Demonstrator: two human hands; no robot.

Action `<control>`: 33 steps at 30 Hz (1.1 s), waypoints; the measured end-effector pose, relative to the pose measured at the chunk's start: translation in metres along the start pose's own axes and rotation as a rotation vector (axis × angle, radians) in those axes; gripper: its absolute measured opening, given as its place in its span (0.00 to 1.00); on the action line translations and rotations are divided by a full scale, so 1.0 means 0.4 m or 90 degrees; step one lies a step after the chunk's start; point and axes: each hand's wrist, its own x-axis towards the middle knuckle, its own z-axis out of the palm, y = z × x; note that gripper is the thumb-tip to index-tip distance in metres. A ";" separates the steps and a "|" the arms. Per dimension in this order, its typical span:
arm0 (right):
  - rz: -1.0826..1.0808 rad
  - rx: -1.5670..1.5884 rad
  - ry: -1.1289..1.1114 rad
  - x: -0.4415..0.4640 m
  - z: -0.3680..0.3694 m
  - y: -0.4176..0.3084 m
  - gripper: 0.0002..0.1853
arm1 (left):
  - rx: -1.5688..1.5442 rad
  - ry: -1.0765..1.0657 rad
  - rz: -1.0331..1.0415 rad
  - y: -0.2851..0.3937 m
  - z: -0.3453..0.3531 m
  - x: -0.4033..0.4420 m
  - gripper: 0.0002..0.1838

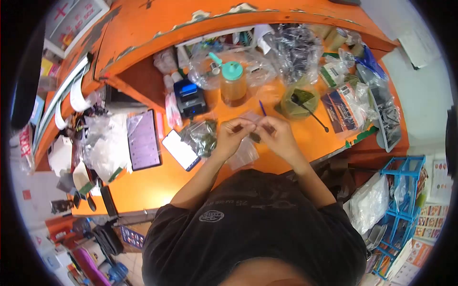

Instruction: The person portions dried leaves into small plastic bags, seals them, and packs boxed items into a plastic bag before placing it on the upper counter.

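Above the front of the orange desk, my left hand [233, 137] and my right hand [277, 137] meet fingertip to fingertip, both closed in a pinch. Between them is a small clear plastic bag [250, 115], its film showing just beyond the fingers. Flat clear bags [242, 155] lie on the desk below my left hand. Left of that hand rests a clear bag with dark green contents [202, 136], beside a phone with a lit white screen [180, 149]. Right of my right hand stands a tub of green leafy material [299, 101] with a long black-handled spoon [315, 115] in it.
A jar with a turquoise lid [233, 76] and a small dark printer [190, 99] stand behind my hands. A tablet [144, 139] lies left, near crumpled plastic [102, 148]. Printed packets [341, 107] lie right. The orange shelf edge [219, 24] overhangs the back.
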 end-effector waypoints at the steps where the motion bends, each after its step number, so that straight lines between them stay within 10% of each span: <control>1: 0.011 -0.020 -0.014 -0.017 0.017 -0.004 0.04 | 0.014 0.010 -0.036 -0.013 -0.015 -0.035 0.04; 11: 0.084 0.048 -0.141 -0.030 0.101 0.159 0.03 | -0.043 0.316 -0.082 -0.039 -0.174 -0.197 0.07; 19: -0.279 -0.562 -0.080 0.151 0.279 0.294 0.19 | 0.187 0.467 0.049 -0.089 -0.293 -0.118 0.27; 21: -0.131 -0.534 -0.198 0.167 0.297 0.303 0.23 | 0.186 0.520 0.091 -0.078 -0.281 -0.100 0.26; 28: -0.044 -0.116 -0.198 0.141 0.218 0.281 0.23 | 0.248 0.464 0.065 -0.111 -0.259 -0.052 0.26; 33: 0.031 -0.286 -0.142 0.134 0.164 0.251 0.17 | 0.902 0.153 0.129 -0.170 -0.215 0.077 0.16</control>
